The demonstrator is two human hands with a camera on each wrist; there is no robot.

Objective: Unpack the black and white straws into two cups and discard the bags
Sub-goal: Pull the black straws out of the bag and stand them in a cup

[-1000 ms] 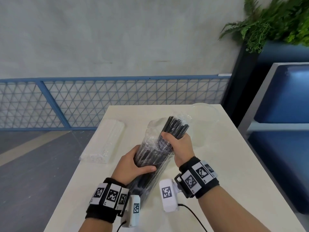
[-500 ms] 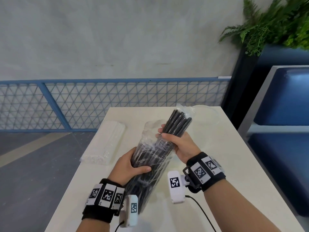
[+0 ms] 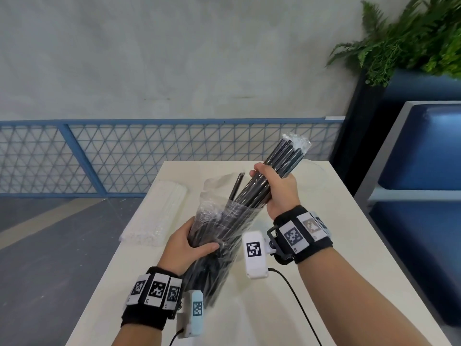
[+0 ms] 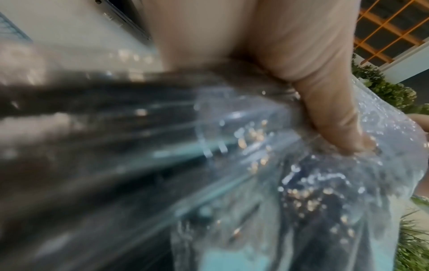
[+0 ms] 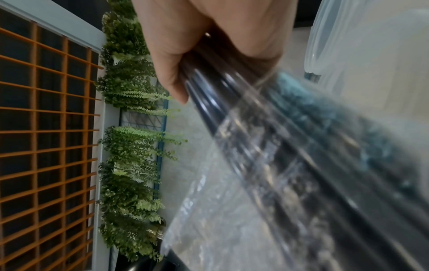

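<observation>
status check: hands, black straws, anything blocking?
Left hand grips bag. Right hand grips black straws, partly out. One straw loose in bag. Nothing blocking.

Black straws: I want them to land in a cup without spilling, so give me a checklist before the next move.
1. Right hand grips the black straws: ok.
2. Left hand holds the clear bag: ok.
3. Bundle fully out of the bag: not ok, lower ends still inside.
4. No stragglers: not ok, one loose straw stands apart.
5. Clear cup within reach: ok.
6. Second cup present: cannot tell.
</observation>
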